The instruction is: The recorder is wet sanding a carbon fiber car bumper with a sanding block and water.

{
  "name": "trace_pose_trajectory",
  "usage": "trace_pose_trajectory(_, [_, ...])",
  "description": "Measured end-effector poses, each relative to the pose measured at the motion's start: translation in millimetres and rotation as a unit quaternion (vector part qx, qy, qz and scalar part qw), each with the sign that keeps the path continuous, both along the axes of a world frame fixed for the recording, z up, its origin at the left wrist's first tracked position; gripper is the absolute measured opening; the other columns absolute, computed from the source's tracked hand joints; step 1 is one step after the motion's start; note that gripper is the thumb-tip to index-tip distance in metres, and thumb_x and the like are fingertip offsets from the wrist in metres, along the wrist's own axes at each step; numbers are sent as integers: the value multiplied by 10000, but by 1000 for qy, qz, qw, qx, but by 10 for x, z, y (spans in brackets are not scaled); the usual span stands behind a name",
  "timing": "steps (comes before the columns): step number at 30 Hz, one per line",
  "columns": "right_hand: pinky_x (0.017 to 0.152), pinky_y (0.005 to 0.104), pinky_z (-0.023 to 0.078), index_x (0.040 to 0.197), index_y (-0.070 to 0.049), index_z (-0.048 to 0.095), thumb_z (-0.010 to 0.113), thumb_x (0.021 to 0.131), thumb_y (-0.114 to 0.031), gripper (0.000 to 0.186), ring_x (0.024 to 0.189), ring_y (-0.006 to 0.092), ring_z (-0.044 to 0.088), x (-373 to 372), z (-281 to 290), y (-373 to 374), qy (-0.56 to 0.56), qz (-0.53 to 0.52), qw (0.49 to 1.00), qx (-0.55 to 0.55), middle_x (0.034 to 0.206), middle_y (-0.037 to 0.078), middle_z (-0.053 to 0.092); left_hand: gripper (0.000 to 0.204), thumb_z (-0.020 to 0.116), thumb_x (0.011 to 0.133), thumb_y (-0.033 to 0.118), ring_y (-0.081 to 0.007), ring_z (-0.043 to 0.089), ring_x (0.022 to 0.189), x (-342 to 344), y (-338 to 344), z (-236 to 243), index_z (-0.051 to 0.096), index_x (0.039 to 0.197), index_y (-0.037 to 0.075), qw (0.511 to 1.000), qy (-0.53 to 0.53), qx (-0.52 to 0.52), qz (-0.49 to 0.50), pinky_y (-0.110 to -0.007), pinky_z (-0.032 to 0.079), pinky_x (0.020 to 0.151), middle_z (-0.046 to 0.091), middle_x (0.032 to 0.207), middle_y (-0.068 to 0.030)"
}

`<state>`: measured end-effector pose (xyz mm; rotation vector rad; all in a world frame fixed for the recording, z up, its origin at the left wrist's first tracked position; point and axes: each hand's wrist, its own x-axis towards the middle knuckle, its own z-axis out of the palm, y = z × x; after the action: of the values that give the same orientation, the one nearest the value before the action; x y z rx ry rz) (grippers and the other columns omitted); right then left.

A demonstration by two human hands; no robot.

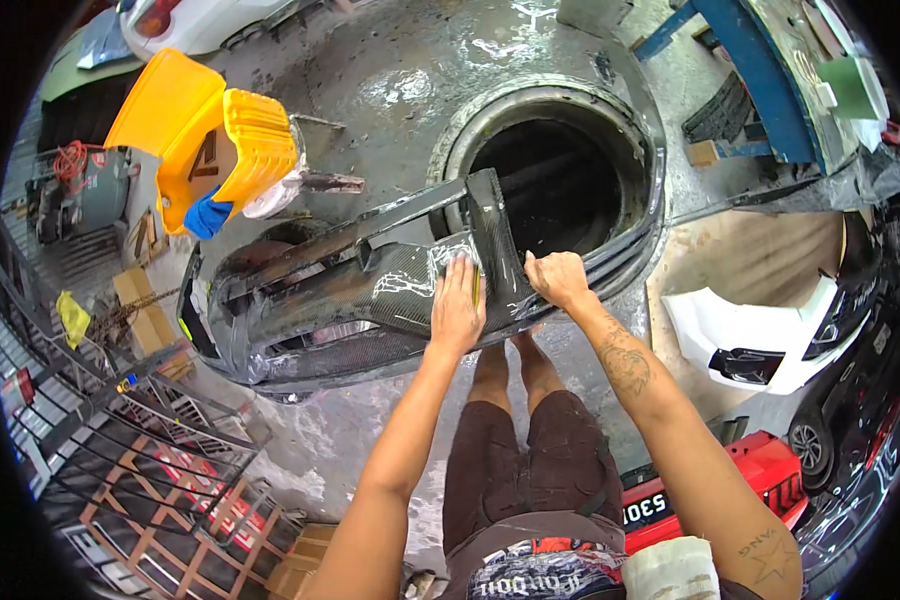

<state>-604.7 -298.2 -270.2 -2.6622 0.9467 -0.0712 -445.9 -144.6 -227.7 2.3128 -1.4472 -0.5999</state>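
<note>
A long black car body part [300, 291] with a carbon-fibre weave lies across a round dark tub [490, 120], its surface wet with white, foamy streaks. On its middle, my left hand [457, 305] lies with the fingers close together, pressing a thin pad with a yellow edge [477, 290] onto the weave. Most of that pad is hidden under the fingers. My right hand [560, 279] is closed at the part's right end, by the upright crosspiece; the fingertips are partly hidden, and it appears to grip the edge there.
To the upper left stands a yellow plastic piece [260, 140] with a blue cloth [208, 215] on it. A white car bumper [740, 325] lies at the right, near a red car part [770, 470]. A blue-framed bench [760, 70] is upper right; metal racks [190, 430] stand lower left.
</note>
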Motion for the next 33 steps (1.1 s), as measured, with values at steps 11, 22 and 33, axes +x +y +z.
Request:
trace_pose_trajectory(11, [558, 470, 536, 596, -90, 714, 507, 1026, -416, 578, 518, 358, 663, -16, 109, 62, 43, 48, 997, 34, 563, 160, 655, 462, 506, 1019, 115, -366, 341, 1497, -261, 385, 169, 481, 1461, -16, 996, 86, -20, 25, -564, 304, 1176, 422, 1579, -175])
trace_pose_trajectory(22, [887, 447, 455, 1068, -99, 717, 860, 659, -496, 588, 961, 345, 688, -274, 405, -135, 102, 138, 950, 261, 915, 149, 725, 470, 460, 1037, 113, -325, 283, 1534, -297, 451, 192, 465, 1498, 19, 987, 153, -25, 26, -573, 237, 1202, 399, 1609, -126])
trace_pose_trajectory(33, [1034, 496, 340, 1190, -101, 706, 819, 633, -635, 779, 1152, 351, 613, -347, 361, -150, 64, 155, 966, 197, 1080, 74, 740, 522, 471, 1057, 155, -374, 333, 1496, -734, 240, 391, 357, 1524, -49, 946, 236, -115, 193, -502, 272, 1193, 389, 1583, -229])
